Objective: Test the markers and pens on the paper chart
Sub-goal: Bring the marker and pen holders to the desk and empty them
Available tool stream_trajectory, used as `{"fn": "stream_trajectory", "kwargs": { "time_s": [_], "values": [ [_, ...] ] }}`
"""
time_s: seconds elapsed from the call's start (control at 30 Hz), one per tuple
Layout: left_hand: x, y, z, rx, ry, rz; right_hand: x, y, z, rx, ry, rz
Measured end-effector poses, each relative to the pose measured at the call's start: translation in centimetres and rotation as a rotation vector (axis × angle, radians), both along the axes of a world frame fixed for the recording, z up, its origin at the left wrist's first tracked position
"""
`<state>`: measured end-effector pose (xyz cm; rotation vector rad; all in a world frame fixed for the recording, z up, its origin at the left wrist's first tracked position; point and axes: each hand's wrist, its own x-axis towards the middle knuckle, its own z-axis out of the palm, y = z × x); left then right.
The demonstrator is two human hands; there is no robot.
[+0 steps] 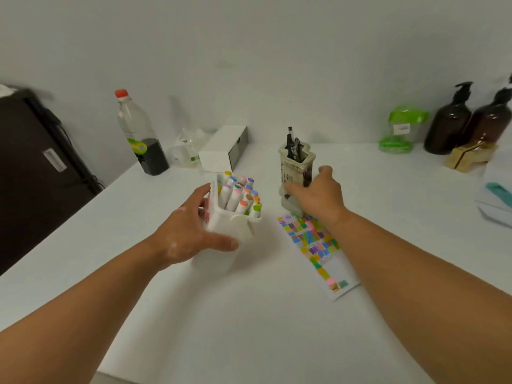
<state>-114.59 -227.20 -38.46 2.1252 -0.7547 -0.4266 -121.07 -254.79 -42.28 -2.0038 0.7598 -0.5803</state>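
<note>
Left hand [194, 234] is wrapped round the white plastic tub [221, 225] of pastel-capped markers [239, 194], thumb across its near face. My right hand [318, 195] curls its fingers round the lower part of the worn cream pen pot [295, 173] holding dark pens [292, 144]. The paper chart [318, 250] of coloured swatches lies flat on the white table [249, 314], its far end at the pot's base, beside my right wrist.

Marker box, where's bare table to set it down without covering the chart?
Widest bare patch: the near table, in front of the marker box and left of the paper chart. Another lies right of the chart, before the brown pump bottles. Crowded: the back edge, from the clear bottle and white box to the pen holder at the chart's far end.
</note>
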Motion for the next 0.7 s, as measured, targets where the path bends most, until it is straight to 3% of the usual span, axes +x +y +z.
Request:
{"fn": "stream_trajectory", "kwargs": {
  "time_s": [0.1, 0.23, 0.37, 0.53, 0.7],
  "values": [
    [1.3, -0.1, 1.6, 0.188, -0.181, -0.079, -4.0, 2.2, 0.0, 0.000, -0.055, 0.090],
    [2.8, -0.3, 3.8, 0.532, -0.545, -0.221, -7.5, 6.7, -0.6, 0.033, 0.046, 0.525],
    [2.3, -2.1, 4.6, 0.921, -0.913, -0.334, -6.2, 9.4, -1.7, -0.092, 0.094, 0.496],
    [1.5, -3.7, 4.2, 0.995, -1.173, -0.450, -4.8, 10.7, -4.0, -0.184, 0.089, 0.420],
    [3.2, -2.7, 4.2, 0.979, -1.202, -0.457, -4.2, 11.6, -4.8, -0.397, 0.178, 0.309]
  ]
}}
